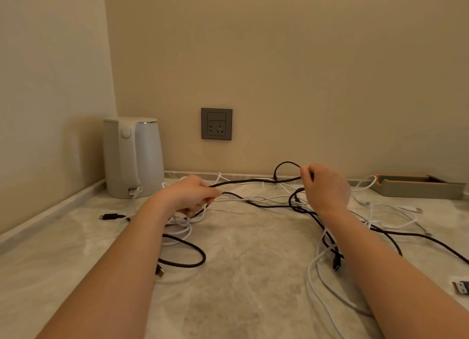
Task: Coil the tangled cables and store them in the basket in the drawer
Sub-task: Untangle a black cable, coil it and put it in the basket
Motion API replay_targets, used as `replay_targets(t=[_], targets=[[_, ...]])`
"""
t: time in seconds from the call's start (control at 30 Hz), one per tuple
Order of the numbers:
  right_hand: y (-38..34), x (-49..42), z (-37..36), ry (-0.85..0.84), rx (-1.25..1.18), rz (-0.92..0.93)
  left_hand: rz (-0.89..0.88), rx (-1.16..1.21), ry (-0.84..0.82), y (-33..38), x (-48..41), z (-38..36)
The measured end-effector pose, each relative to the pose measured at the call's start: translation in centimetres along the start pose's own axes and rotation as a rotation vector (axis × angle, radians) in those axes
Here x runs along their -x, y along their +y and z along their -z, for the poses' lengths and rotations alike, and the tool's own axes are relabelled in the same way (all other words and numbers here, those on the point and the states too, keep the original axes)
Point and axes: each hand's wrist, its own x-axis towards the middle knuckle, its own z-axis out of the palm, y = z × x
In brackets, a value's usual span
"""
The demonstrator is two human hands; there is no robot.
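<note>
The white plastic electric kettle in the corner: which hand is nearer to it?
Left. The left hand grips tangled black and white cables just right of the white plastic electric kettle; the right hand pinches a black braided cable much farther right.

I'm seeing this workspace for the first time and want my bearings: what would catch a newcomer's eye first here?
Two hands meet mid-counter: the left hand grips and the right hand pinches a black cable strung between them. Loose white cables and more black ones sprawl tangled over the marble countertop. A white kettle stands at the back left, a grey wall socket to its right.
</note>
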Motion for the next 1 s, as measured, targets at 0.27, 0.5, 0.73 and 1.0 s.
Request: replay_targets(t=[0.27, 0.5, 0.73, 1.0], targets=[[-5.4, 2.7, 1.0, -0.527, -0.528, 0.374, -0.196, 0.132, -0.104, 2.3, 0.9, -2.2], [-5.3, 1.9, 2.1, -0.265, -0.633, 0.263, -0.221, 0.23, 0.002, 2.0, 0.5, -2.6], [-3.6, 1.3, 0.9, -0.149, -0.681, -0.063, -0.225, 0.705, -0.327, 3.1, 1.6, -3.1], [-4.2, 2.3, 0.3, -0.514, -0.233, 0.21, -0.219, 1.368, -0.219, 3.1, 1.1, -2.1]])
